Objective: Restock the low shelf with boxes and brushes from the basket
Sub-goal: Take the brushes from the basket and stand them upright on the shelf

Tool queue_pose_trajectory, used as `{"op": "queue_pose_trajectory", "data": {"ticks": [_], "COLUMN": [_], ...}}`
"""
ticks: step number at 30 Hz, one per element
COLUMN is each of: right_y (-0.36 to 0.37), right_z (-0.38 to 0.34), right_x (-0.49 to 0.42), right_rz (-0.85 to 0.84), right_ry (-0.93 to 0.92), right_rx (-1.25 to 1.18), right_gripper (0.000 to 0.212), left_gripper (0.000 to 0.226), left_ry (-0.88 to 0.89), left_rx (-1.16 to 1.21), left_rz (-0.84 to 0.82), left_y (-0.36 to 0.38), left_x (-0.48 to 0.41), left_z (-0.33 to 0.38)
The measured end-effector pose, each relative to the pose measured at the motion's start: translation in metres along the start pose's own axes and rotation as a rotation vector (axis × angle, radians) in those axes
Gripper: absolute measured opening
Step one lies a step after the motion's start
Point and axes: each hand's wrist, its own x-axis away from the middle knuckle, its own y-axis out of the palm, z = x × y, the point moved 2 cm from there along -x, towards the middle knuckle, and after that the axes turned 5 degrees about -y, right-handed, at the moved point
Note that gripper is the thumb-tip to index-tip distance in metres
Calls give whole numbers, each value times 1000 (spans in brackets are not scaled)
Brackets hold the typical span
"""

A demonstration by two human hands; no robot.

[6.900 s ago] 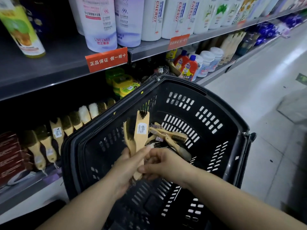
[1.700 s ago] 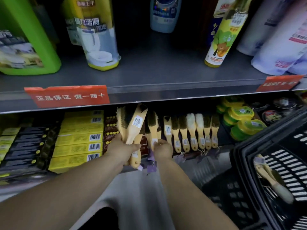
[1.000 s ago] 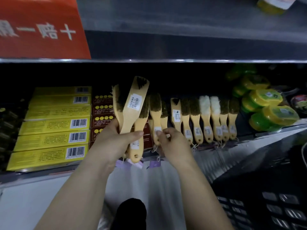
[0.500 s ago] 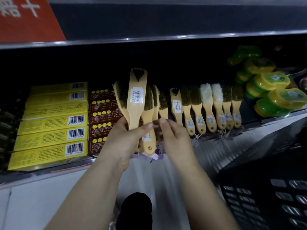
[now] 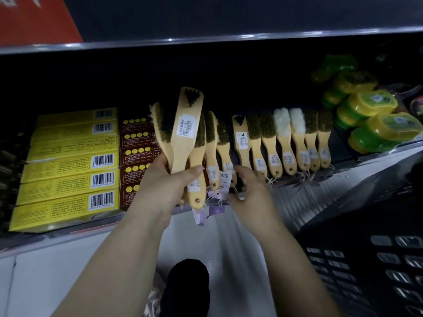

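Upright brushes [image 5: 186,133], bristles up, within curled fingers [image 5: 194,171] of left hand [image 5: 160,191]; right hand [image 5: 249,191] slack, empty.

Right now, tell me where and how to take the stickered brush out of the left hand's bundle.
Take the stickered brush by its narrow neck, just above where the left hand pins it. It fronts the bundle, flat back toward the camera, head upright and free. The right hand should probably come from the right, pinch both edges and lift.
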Motion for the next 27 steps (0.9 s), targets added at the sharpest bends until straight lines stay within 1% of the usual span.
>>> {"op": "queue_pose_trajectory", "data": {"ticks": [3,6,10,12,14,16,18,19,21,24,27], "right_y": [10,12,4,-2,-6,-9,-12,-14,-19,-29,-37], "right_z": [-5,-4,-8,-13,-19,-22,-24,-26,-29,-33,-36], "right_x": [-12,-19,-19,-15,-7,3,12,15,15,9,8], "right_rz": [-72,-117,-117,-144,-174,-223,-299,-330,-353,-330,-310], "right_ry": [-54,-36,-36,-44,-54,-25,30,46,58,93,81], "right_rx": [183,265,313,341,350,307,220,192,194,243,267], "right_gripper": [75,73,72,68,52,34,26,26,34,43,35], "left_gripper": [30,31,30,29,28,29,30,30,29,29,27], "left_ry": [-6,-16,-15,-15,-16,-12,-13,-14,-19,-38,-42], "left_rx": [1,-2,-3,-15,-23,-21,-23,-25,-27,-19,-17], "left_rz": [-18,-20,-15,-10,-9,-20,-26,-25,-27,-40,-40], "left_y": [3,3,3,3,3,3,4,4,4,6,6], "left_x": [2,1,0,0,0,0,0,0,0,-1,-2], "left_z": [0,0,-1,-2,-2,-2,-2,-2,-3,-4,-4]}}
